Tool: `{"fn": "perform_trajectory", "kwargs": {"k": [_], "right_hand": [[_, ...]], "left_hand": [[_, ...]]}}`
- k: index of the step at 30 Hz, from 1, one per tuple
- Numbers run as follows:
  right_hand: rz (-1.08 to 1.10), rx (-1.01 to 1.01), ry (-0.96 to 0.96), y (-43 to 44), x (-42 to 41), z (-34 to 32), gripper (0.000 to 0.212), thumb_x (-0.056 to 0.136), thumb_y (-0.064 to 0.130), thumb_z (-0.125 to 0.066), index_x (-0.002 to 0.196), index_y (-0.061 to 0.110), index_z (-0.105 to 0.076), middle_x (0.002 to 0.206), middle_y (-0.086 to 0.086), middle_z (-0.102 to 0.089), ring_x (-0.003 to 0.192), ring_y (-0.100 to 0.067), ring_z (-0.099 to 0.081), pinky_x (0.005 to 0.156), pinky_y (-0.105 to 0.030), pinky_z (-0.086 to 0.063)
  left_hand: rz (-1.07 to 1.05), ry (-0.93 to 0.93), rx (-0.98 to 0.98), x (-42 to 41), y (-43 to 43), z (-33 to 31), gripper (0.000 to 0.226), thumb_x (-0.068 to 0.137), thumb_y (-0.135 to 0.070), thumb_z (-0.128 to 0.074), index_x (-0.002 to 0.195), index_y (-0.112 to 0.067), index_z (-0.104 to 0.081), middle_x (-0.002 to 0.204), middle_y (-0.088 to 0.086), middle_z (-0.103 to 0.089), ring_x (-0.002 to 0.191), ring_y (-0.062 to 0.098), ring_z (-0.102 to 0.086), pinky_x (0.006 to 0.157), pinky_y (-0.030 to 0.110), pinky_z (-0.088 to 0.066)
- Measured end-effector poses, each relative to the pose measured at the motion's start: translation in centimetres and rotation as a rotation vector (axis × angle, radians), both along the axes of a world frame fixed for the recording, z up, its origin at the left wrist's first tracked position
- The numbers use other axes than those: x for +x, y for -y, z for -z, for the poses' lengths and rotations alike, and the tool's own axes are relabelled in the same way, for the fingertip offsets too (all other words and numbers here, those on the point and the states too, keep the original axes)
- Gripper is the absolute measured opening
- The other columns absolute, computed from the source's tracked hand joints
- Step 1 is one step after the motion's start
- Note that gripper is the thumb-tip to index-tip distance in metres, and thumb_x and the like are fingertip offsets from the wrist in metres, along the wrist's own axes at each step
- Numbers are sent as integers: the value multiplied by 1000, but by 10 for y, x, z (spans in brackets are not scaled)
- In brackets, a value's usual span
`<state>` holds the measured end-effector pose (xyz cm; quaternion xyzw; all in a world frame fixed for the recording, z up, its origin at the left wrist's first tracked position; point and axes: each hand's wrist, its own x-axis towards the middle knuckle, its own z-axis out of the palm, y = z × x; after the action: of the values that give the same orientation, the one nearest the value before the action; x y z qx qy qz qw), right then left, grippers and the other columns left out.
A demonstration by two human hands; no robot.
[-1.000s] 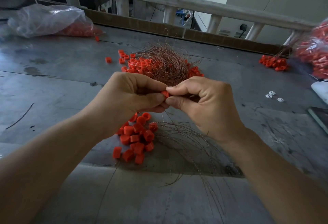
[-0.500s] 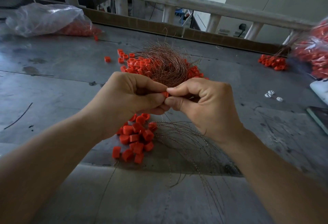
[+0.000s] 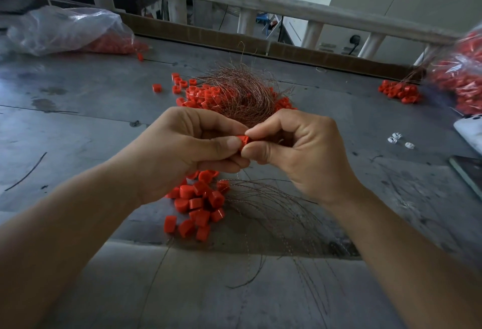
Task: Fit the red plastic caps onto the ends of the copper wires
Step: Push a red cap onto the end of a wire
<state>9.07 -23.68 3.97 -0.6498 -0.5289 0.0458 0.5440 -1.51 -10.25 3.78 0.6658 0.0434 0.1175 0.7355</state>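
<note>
Grey worktop (image 3: 91, 125) fills the frame, with a railing (image 3: 287, 7) behind it. At centre my left hand (image 3: 182, 151) and right hand (image 3: 297, 151) meet, the fingers of both pinching one red cap (image 3: 243, 138). Just below lies a pile of loose caps (image 3: 198, 203) beside fanned copper wires (image 3: 273, 211). Above my hands sits a wire tangle (image 3: 240, 93). A plastic bag (image 3: 65, 28) lies upper left.

1. One red cap (image 3: 243, 138) is pinched between the fingertips of the left hand (image 3: 187, 151) and right hand (image 3: 297, 153), up over the grey table (image 3: 78, 109).
2. A loose pile of caps (image 3: 198, 203) is seen right under the hands, with bare copper wires (image 3: 273, 206) fanned out just beside it.
3. Further back, a tangled wire bundle (image 3: 234, 93) is sat on more caps, and a plastic bag (image 3: 67, 28) of caps is parked far left.
</note>
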Motion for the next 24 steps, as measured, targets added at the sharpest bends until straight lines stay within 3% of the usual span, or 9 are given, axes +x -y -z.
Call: {"fn": "perform_trajectory", "kwargs": {"k": [3,6,8,11,13,15,18,21,24], "right_hand": [[-65,-113,11,1,1,-2,30,63,30,-68,93,31,-63,79,11,-60,75,-2,-59,67,-17,-50],[-119,-220,130,0,0,-3,27,73,27,-67,99,26,-63,81,13,-53,78,0,-53,66,-12,-41],[-89,-230,185,0,-1,-3,20,76,22,-65,95,15,-67,80,13,-50,75,1,-50,65,-10,-38],[-44,-224,241,0,-4,-4,7,79,15,-66,85,16,-63,79,14,-48,71,3,-48,64,-8,-37],[-23,-241,285,1,-6,-3,11,77,4,-67,85,11,-64,79,16,-46,71,4,-47,65,-6,-36],[-11,-256,312,0,-7,-1,15,76,-4,-64,88,5,-65,80,18,-45,75,5,-46,67,-6,-36],[-6,-252,315,-2,-8,0,14,76,-4,-64,87,4,-65,80,18,-44,76,4,-47,67,-7,-38],[0,-214,308,-2,-10,2,9,74,0,-61,80,6,-63,77,17,-45,72,1,-48,65,-8,-39],[11,-188,301,-2,-13,3,8,74,3,-59,79,8,-63,76,18,-45,70,1,-48,64,-8,-38]], "left_hand": [[75,-29,33,-3,-5,-1,24,57,-17,-74,80,-15,-74,71,9,-71,64,17,-69,56,20,-54],[104,-49,38,-4,-6,0,39,54,-18,-68,93,-12,-65,70,10,-69,61,17,-68,54,21,-54],[104,-24,20,-4,-6,0,42,58,-21,-68,99,-12,-62,71,11,-69,63,19,-69,55,22,-54],[88,51,103,-5,-1,1,50,62,-33,-77,107,-22,-59,78,12,-71,71,22,-70,61,23,-55],[31,85,267,-4,3,4,56,62,-38,-78,112,-32,-52,80,10,-71,71,19,-70,63,22,-54],[14,97,307,-3,3,7,60,58,-36,-72,114,-36,-49,81,11,-71,70,19,-69,65,23,-53],[45,112,315,-3,2,9,65,62,-30,-80,117,-42,-49,82,14,-70,71,22,-69,65,24,-54],[83,133,283,-5,2,9,56,66,-28,-71,115,-49,-51,77,10,-70,66,18,-69,61,23,-54],[73,139,277,-6,5,7,61,66,-25,-78,117,-43,-50,73,8,-70,64,16,-69,59,23,-54]]}}
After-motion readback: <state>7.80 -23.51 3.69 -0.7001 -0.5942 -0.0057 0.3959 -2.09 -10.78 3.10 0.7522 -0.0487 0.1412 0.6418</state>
